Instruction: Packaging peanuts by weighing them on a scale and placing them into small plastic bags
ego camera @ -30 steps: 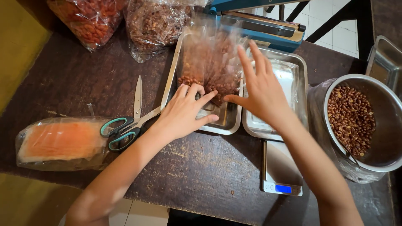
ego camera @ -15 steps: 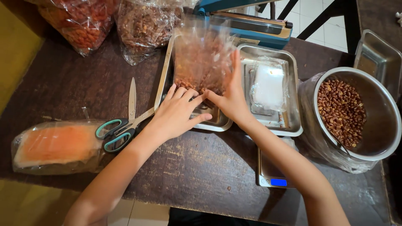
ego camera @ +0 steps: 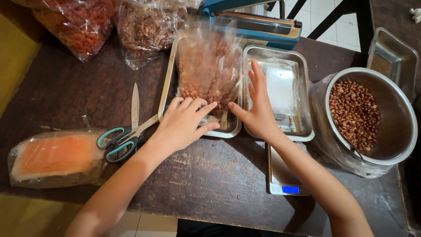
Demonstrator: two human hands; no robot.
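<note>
1. Since half a second ago the right hand has lifted off the lower corner of the clear bag of nuts and shifted right, so it now hovers flat over the right steel tray; the left hand has stayed where it was.
2. The left hand is spread, palm down, with its fingers pressing the bottom edge of the bag.
3. The right hand is open with fingers straight and close together, pinching nothing; its thumb points towards the bag's lower right corner.
4. The bag of nuts lies in the left steel tray, on the dark counter, its top reaching up towards the blue sealing machine.
5. The right tray holds folded clear plastic bags.
6. Scissors with teal handles lie just left of the left hand, beside a wrapped orange block.
7. A steel bowl of nuts stands at the right, and a small digital scale sits under the right forearm.
8. Two large bags of snacks rest at the counter's far edge.
</note>
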